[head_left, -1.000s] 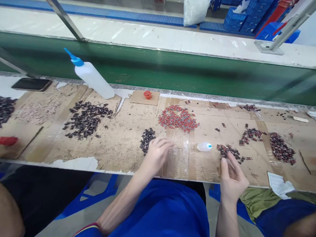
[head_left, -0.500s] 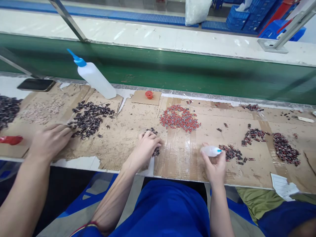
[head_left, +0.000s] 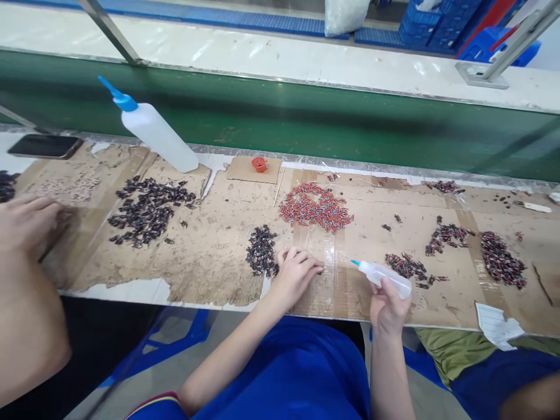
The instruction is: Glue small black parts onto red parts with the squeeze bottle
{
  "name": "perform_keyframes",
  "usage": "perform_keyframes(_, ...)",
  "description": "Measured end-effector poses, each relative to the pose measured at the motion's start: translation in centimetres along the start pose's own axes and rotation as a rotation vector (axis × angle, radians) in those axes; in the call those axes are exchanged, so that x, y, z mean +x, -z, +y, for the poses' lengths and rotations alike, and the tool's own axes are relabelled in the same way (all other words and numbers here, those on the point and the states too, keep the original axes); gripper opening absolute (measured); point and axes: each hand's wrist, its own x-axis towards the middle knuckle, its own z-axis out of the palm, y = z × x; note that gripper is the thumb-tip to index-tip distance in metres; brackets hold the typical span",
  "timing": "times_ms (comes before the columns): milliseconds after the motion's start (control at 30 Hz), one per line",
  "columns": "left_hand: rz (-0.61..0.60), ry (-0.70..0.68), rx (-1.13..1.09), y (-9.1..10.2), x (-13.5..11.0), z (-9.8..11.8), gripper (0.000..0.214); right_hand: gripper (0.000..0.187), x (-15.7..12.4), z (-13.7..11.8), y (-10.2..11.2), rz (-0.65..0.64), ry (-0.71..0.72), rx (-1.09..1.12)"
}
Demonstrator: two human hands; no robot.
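My right hand [head_left: 391, 306] is wrapped round a small translucent squeeze bottle [head_left: 387, 277], whose blue nozzle points left toward my other hand. My left hand [head_left: 294, 277] rests low over the cardboard, fingers pinched on a small dark part [head_left: 321, 268] that shows only at the fingertips. Just left of that hand lies a pile of small black parts [head_left: 261, 251]. Beyond both hands spreads a heap of red and dark parts [head_left: 315, 207]. Close behind the bottle is a smaller cluster of dark red parts [head_left: 406, 266].
At the left, a co-worker's hand [head_left: 30, 221] lies near a larger black pile [head_left: 146, 210]. A big white bottle [head_left: 160, 137] leans by the green belt side [head_left: 271, 119]. A red cap [head_left: 259, 164], a phone [head_left: 46, 146] and more part piles [head_left: 502, 259] line the cardboard.
My left hand has moved right from the black pile, with a small dark part at its fingertips. The squeeze bottle has swung round so its nozzle points left. The co-worker's hand moved left.
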Motion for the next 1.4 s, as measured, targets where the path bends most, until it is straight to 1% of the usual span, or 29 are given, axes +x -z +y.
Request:
perform_keyframes(67,0.026,-0.014,0.023,0.0,-0.3,-0.1,0.010,0.028,0.0,0.0,0.0,0.024,-0.001,-0.020)
perform_keyframes(133,0.012,-0.063,0.022,0.7,-0.7,-0.5,0.012,0.031,-0.2,0.2,0.0,0.027,-0.010,-0.057)
perform_keyframes(233,-0.035,-0.161,-0.003,1.4,-1.0,-1.0,0.019,0.031,-0.7,0.7,0.0,-0.026,-0.040,-0.138)
perform_keyframes(300,-0.033,-0.187,-0.017,1.3,-1.0,-1.2,0.021,0.031,-1.1,0.9,-0.1,-0.054,-0.040,-0.206)
perform_keyframes(467,0.041,-0.107,-0.043,0.1,-0.9,-1.1,0.017,0.033,-1.7,0.9,-0.5,-0.098,0.034,-0.353)
perform_keyframes(567,0.088,-0.061,-0.059,-0.1,-0.9,-1.1,0.014,0.031,-1.6,0.5,-0.7,-0.136,0.057,-0.413)
perform_keyframes(700,0.113,-0.052,-0.052,-0.1,-0.8,-1.2,0.012,0.028,-1.6,0.1,-1.1,-0.200,0.075,-0.448)
perform_keyframes(1000,0.137,-0.055,-0.039,-0.1,-0.9,-1.1,0.012,0.031,-1.6,0.1,-1.5,-0.223,0.074,-0.487)
perform_keyframes(1133,0.130,-0.036,-0.038,-0.1,-0.9,-1.1,0.009,0.030,-1.5,0.0,-1.6,-0.220,0.083,-0.487)
perform_keyframes(1400,0.134,-0.023,-0.052,-0.3,-0.9,-1.3,0.007,0.030,-1.5,0.1,-1.4,-0.130,0.068,-0.468)
